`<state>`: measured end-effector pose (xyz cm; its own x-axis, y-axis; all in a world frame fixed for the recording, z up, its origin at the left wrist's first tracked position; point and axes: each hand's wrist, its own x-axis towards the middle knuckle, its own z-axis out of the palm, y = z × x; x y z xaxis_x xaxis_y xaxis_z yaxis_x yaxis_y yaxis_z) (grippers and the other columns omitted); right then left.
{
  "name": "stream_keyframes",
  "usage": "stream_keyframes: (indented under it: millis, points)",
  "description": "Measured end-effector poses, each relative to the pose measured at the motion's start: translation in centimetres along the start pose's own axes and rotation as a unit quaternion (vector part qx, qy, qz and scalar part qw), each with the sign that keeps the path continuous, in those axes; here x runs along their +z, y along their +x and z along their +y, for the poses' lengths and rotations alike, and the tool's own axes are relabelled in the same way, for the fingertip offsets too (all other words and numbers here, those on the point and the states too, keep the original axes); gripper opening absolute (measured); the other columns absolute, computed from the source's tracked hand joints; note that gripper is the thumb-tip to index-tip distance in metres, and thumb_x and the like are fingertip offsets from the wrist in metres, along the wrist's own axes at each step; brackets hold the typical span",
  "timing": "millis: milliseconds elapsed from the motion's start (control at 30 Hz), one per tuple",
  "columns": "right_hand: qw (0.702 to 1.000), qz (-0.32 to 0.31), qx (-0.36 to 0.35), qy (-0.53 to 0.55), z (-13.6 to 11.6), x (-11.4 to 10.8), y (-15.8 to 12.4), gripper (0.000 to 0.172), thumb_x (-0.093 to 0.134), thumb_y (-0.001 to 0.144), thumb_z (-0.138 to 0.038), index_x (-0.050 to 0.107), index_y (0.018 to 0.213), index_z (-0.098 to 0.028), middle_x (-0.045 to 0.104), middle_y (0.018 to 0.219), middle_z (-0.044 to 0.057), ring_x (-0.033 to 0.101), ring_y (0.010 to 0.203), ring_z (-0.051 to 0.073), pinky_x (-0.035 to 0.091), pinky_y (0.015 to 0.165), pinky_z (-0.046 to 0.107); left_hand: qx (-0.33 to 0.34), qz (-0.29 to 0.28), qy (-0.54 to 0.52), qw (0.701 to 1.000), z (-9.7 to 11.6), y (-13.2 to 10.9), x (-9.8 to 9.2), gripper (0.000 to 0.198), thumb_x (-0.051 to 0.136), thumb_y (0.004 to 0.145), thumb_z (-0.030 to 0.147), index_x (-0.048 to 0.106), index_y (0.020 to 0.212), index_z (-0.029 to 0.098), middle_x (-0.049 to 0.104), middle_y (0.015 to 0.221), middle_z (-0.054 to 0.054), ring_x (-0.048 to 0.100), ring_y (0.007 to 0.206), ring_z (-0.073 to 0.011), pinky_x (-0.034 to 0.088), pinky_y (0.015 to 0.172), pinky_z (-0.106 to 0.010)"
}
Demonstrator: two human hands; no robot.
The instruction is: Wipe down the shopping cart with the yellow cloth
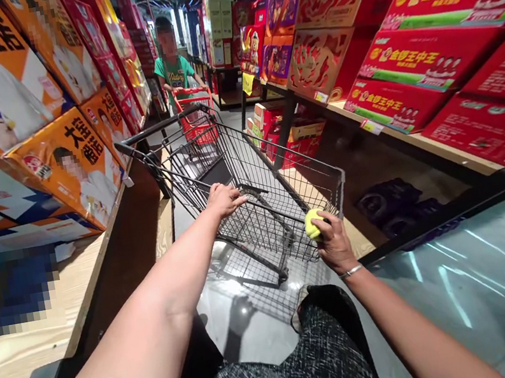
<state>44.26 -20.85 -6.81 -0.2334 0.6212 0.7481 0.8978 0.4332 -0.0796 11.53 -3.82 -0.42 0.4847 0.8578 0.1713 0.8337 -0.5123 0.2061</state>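
A black wire shopping cart (257, 214) stands at an angle right in front of me, its basket of open mesh. Over the cart's near side is my left hand (224, 200), fingers stretched to the right and holding nothing; whether it touches the rim I cannot tell. My right hand (336, 242), with a bracelet on the wrist, has its fingers closed around a yellow-green ball (314, 224) that looks like a tennis ball. That hand is at the cart's near right corner, against the wire mesh.
A person in a green shirt (174, 70) stands beyond with a red shopping cart (197, 117). Orange boxes (65, 156) line the left shelf, red boxes (401, 80) the right. Dark packages (393, 204) lie under the right shelf. Grey floor (481, 280) runs at right.
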Motion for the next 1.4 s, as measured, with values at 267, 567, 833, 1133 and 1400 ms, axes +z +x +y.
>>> stream_keyframes:
  millis: [267,567,833,1133,1400]
  points:
    - [0.998,-0.064,0.003,0.013,-7.5,9.5,7.5,0.040,0.053,0.092,-0.012,0.060,0.127,-0.031,0.049,0.140,0.009,0.042,0.134,0.028,0.046,0.110,0.046,0.017,-0.002,0.010,1.000,0.1,-0.4,-0.4,0.048,0.037,0.104,0.054,0.075,0.094,0.027,0.070,0.102,-0.005,0.056,0.104,-0.0252,0.028,0.108,-0.047]
    - [0.991,-0.123,-0.038,-0.034,-6.7,7.1,6.6,0.038,0.056,0.094,-0.013,0.065,0.125,-0.033,0.053,0.141,0.005,0.040,0.135,0.026,0.039,0.111,0.042,0.027,-0.024,0.000,0.999,-3.0,0.8,-1.2,0.047,0.039,0.101,0.055,0.076,0.096,0.026,0.072,0.098,-0.006,0.058,0.100,-0.0242,0.030,0.104,-0.043]
    - [0.994,-0.044,-0.065,-0.077,-2.2,-1.5,-2.1,0.030,0.063,0.091,-0.013,0.068,0.113,-0.033,0.062,0.127,0.005,0.047,0.130,0.026,0.038,0.103,0.042,-0.032,-0.054,0.007,0.998,-3.1,2.7,-2.0,0.034,0.047,0.097,0.042,0.077,0.100,0.027,0.072,0.112,-0.004,0.054,0.117,-0.0278,0.024,0.113,-0.049]
    - [0.977,-0.176,-0.093,-0.080,-2.8,7.7,-4.7,0.034,0.063,0.093,-0.021,0.072,0.117,-0.044,0.067,0.132,-0.002,0.045,0.133,0.026,0.034,0.108,0.045,0.113,-0.041,-0.122,0.985,3.7,0.6,1.1,0.031,0.057,0.097,0.051,0.078,0.104,0.030,0.076,0.107,0.000,0.057,0.106,-0.0220,0.021,0.110,-0.043]
    - [0.901,-0.427,-0.076,-0.023,-4.8,12.8,-8.7,0.029,0.054,0.095,-0.018,0.073,0.110,-0.033,0.063,0.134,0.002,0.051,0.129,0.023,0.041,0.110,0.039,0.072,-0.012,-0.180,0.981,2.0,1.7,2.3,0.028,0.070,0.090,0.055,0.082,0.091,0.029,0.078,0.091,0.001,0.056,0.096,-0.0220,0.023,0.109,-0.044]
